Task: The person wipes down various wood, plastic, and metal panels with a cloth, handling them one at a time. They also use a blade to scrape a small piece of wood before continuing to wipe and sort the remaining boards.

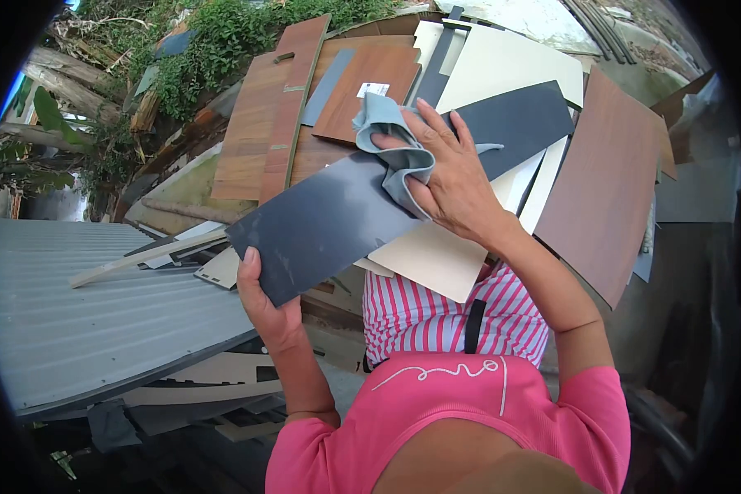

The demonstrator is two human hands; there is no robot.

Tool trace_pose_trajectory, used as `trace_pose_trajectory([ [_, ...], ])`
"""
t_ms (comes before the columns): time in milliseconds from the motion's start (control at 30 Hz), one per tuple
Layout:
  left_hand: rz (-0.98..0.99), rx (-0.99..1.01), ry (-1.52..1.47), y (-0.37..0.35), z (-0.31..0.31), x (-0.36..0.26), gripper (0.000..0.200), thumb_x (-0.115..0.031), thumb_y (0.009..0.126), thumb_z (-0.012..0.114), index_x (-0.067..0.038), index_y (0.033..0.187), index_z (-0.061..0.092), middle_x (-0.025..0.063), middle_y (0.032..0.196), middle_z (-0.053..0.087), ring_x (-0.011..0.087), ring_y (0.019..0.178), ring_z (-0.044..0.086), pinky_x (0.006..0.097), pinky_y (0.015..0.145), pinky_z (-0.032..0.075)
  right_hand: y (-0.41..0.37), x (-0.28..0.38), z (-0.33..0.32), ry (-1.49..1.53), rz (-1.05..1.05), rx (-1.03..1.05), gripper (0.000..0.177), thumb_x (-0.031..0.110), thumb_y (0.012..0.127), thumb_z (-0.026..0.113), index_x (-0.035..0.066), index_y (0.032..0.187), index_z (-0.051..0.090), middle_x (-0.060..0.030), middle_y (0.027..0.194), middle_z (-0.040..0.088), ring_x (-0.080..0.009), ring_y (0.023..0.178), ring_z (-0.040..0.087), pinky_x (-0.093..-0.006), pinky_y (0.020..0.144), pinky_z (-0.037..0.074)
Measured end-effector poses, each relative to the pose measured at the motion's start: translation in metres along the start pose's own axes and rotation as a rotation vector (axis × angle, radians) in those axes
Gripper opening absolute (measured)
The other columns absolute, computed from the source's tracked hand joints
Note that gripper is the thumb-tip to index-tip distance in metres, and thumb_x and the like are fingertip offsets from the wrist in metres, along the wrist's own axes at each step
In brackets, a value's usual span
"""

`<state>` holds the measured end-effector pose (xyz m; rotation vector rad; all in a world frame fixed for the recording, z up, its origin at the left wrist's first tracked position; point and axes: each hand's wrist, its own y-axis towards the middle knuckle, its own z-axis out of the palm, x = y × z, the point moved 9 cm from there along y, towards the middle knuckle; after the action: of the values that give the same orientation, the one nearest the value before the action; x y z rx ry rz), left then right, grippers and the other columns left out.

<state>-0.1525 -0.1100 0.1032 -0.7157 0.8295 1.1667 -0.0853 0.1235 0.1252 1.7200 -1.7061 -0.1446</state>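
A long dark grey board lies tilted across the middle of the view, its right end higher than its left. My left hand grips its lower left corner, with the thumb on the top face. On the board's upper face, my right hand presses a crumpled grey-blue cloth, its fingers bent around part of it. Smeary pale marks show on the board to the left of the cloth.
Brown wood-grain boards and cream panels are piled beyond the dark board. A large brown panel leans at the right. Corrugated metal sheet spans the left, below green plants and logs.
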Motion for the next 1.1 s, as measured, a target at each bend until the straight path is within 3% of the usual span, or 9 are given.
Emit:
trace_pose_trajectory([
  [67,0.005,0.003,0.037,0.0,-0.011,0.001,0.037,-0.024,0.09,0.046,0.003,0.115,0.05,0.011,0.111,0.058,0.0204,0.102,0.057,0.0348,0.088,0.045,-0.016,-0.066,0.006,-0.153,0.131,0.009,0.042,0.023,0.087,0.051,0.021,0.129,0.047,-0.0088,0.141,0.034,-0.0302,0.133,0.027,-0.0547,0.106,0.02],
  [167,-0.013,-0.069,0.082,0.001,-0.029,0.006,0.038,-0.025,0.088,0.048,0.003,0.113,0.052,0.0105,0.108,0.059,0.0191,0.098,0.057,0.0329,0.087,0.045,-0.052,-0.181,-0.01,-0.405,0.345,-0.037,0.037,0.019,0.092,0.043,0.004,0.126,0.046,-0.012,0.14,0.035,-0.0295,0.133,0.026,-0.0553,0.105,0.021],
  [267,-0.039,-0.042,0.02,0.009,-0.038,0.018,0.037,-0.025,0.088,0.048,0.002,0.112,0.053,0.01,0.106,0.059,0.0187,0.097,0.058,0.0326,0.086,0.045,-0.095,-0.263,-0.029,-0.591,0.475,-0.072,0.037,0.022,0.093,0.04,0.002,0.123,0.048,-0.0136,0.136,0.04,-0.0303,0.133,0.028,-0.0567,0.104,0.023],
  [333,-0.065,-0.055,0.003,0.012,-0.043,0.024,0.037,-0.026,0.089,0.048,0.001,0.112,0.053,0.0095,0.107,0.059,0.0182,0.098,0.057,0.0323,0.087,0.044,-0.122,-0.296,-0.043,-0.598,0.753,-0.044,0.038,0.024,0.094,0.039,0.002,0.124,0.048,-0.0151,0.135,0.041,-0.0315,0.132,0.028,-0.0561,0.104,0.024],
  [533,-0.109,-0.067,-0.002,0.015,-0.052,0.034,0.039,-0.027,0.089,0.048,0.001,0.116,0.05,0.0092,0.111,0.057,0.0185,0.102,0.056,0.0327,0.089,0.043,-0.134,-0.233,-0.031,-0.363,0.719,-0.049,0.039,0.019,0.091,0.043,0.002,0.126,0.044,-0.0195,0.135,0.039,-0.0343,0.13,0.03,-0.0511,0.105,0.024],
  [800,-0.159,-0.123,0.014,0.012,-0.06,0.043,0.041,-0.028,0.088,0.05,0.0,0.118,0.048,0.0091,0.113,0.056,0.0192,0.103,0.056,0.0341,0.089,0.044,-0.083,-0.029,0.018,-0.13,0.18,0.236,0.053,0.018,0.076,0.063,0.009,0.126,0.047,-0.0138,0.138,0.037,-0.0292,0.132,0.03,-0.0478,0.109,0.021],
  [933,-0.19,-0.171,0.027,0.012,-0.076,0.055,0.042,-0.029,0.087,0.054,-0.002,0.118,0.048,0.0088,0.113,0.056,0.0189,0.104,0.055,0.0353,0.087,0.046,-0.082,-0.076,0.008,-0.234,0.259,0.139,0.048,0.017,0.079,0.059,0.007,0.125,0.048,-0.0137,0.138,0.038,-0.0285,0.131,0.031,-0.0482,0.108,0.022],
  [1033,-0.245,-0.175,0.015,0.009,-0.078,0.064,0.043,-0.032,0.089,0.054,-0.003,0.12,0.047,0.0093,0.114,0.056,0.0214,0.101,0.057,0.0361,0.082,0.048,-0.101,-0.18,-0.018,-0.411,0.482,-0.001,0.04,0.012,0.087,0.049,0.002,0.125,0.047,-0.0164,0.137,0.038,-0.0302,0.13,0.031,-0.0482,0.105,0.023],
  [1100,-0.26,-0.141,0.043,0.009,-0.076,0.065,0.044,-0.033,0.089,0.054,-0.004,0.121,0.047,0.0095,0.114,0.056,0.0211,0.101,0.057,0.036,0.082,0.048,-0.118,-0.249,-0.041,-0.527,0.536,-0.124,0.035,0.016,0.088,0.047,-0.002,0.118,0.05,-0.0204,0.129,0.046,-0.0339,0.12,0.043,-0.0467,0.097,0.034],
])
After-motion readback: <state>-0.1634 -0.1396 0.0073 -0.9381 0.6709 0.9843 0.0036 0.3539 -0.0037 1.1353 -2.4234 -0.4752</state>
